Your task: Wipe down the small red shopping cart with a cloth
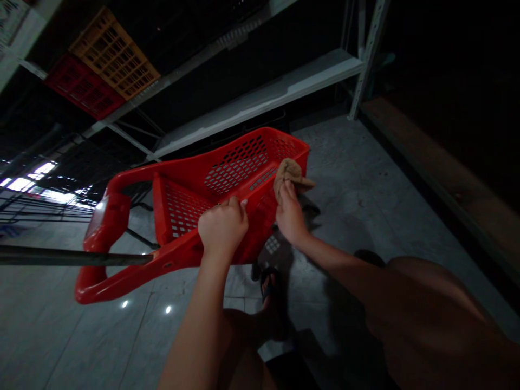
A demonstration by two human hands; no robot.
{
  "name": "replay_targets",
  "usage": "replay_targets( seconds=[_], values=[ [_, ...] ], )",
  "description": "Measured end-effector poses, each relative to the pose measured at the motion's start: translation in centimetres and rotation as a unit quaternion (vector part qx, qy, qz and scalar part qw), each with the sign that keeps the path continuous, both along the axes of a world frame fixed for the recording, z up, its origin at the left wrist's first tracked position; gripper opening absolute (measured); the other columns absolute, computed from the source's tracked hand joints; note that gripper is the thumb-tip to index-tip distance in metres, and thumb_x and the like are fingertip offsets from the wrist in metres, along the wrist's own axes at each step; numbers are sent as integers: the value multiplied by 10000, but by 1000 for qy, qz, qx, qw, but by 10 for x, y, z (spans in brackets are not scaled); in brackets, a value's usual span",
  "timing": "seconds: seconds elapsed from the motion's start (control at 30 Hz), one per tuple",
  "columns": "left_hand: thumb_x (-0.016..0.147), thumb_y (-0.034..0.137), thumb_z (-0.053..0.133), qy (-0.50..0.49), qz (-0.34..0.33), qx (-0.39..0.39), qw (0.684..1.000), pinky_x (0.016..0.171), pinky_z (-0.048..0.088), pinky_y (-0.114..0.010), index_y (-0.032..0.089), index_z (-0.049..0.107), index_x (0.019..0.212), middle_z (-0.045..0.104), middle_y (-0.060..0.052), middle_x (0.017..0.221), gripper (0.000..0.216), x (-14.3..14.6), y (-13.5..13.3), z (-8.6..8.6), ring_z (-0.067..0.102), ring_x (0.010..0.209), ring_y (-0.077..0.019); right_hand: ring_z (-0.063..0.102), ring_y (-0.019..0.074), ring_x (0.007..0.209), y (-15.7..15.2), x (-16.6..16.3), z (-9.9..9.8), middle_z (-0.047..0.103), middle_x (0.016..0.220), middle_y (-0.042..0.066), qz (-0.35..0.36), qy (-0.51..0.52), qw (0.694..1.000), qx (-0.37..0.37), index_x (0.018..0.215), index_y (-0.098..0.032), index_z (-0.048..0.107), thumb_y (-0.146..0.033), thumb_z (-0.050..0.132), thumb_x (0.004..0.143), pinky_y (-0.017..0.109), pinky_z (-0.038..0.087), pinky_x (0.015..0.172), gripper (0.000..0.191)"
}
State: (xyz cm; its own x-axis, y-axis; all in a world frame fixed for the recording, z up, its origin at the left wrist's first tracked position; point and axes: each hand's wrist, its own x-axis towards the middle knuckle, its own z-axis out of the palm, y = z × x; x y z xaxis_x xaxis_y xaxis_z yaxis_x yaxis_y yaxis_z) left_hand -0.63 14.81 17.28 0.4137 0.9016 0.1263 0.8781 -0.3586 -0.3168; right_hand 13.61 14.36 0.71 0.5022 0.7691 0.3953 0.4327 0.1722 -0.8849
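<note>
A red plastic shopping cart [179, 254] with perforated sides stands at a slant across the middle of the view. My left hand [223, 225] is closed over the cart's near rim, knuckles up. A tan cloth [287, 172] is bunched in my right hand [290, 214], which presses it against the near rim toward the cart's far right end. Part of the cloth hangs out past the rim. The fingertips of my left hand are hidden inside the rim, and my right hand covers part of the cloth.
Behind the cart runs a metal shelf [260, 105] with an upright post [368, 59]. A yellow crate [116, 54] and a red crate [83, 86] sit at upper left. A dark pole [73, 255] reaches in from the left to the cart's handle. My sandalled foot [268, 287] is on the grey tiled floor [349, 162].
</note>
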Motion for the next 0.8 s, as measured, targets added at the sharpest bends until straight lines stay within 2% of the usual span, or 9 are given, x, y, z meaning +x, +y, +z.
replay_targets(
  seconds=[0.13,0.23,0.3,0.4,0.5,0.67,0.8],
  values=[
    [1066,448,293,1,0,1,1000,679,468,-364,175,730,1026,769,-175,891,517,0,0,0,755,807,-347,282,246,1620,-33,-38,8,453,1645,190,83,-73,994,-22,1573,-95,466,57,342,784,531,237,1354,814],
    [1065,438,301,9,-2,4,1000,670,462,-359,184,728,1020,772,-171,886,499,-1,-1,2,757,803,-350,355,258,1589,-42,-33,10,512,1609,171,124,-152,980,-31,1551,-132,508,43,358,856,542,344,1313,733],
    [1062,443,311,17,1,0,1000,663,454,-354,187,725,1021,773,-166,879,488,-2,-2,3,754,784,-346,435,270,1546,-41,-10,11,560,1572,158,154,-214,964,-28,1511,-154,564,3,401,913,537,395,1286,640],
    [1062,453,319,26,0,-4,1000,656,435,-342,191,716,1040,777,-164,909,476,-4,-2,4,750,795,-336,535,253,1473,-33,37,16,633,1505,117,221,-297,929,-2,1445,-184,636,-46,466,957,478,402,1293,534],
    [1070,445,302,32,-10,3,999,647,411,-330,191,703,1043,779,-165,934,476,-7,-2,3,748,808,-318,521,221,1484,-22,81,27,634,1513,57,259,-334,906,19,1456,-227,629,-60,483,976,446,384,1308,529],
    [1079,416,296,46,-33,25,998,619,376,-325,201,680,992,780,-146,906,449,-12,-2,1,754,800,-302,493,228,1506,-9,130,42,647,1494,67,260,-324,908,43,1424,-200,656,-129,447,1010,462,375,1304,469],
    [1080,399,317,51,-45,32,997,599,366,-327,204,662,949,779,-130,887,417,-13,-2,-1,756,782,-295,561,249,1440,-5,143,46,717,1381,61,240,-296,922,64,1286,-222,739,-139,456,973,507,386,1297,430]
  ],
)
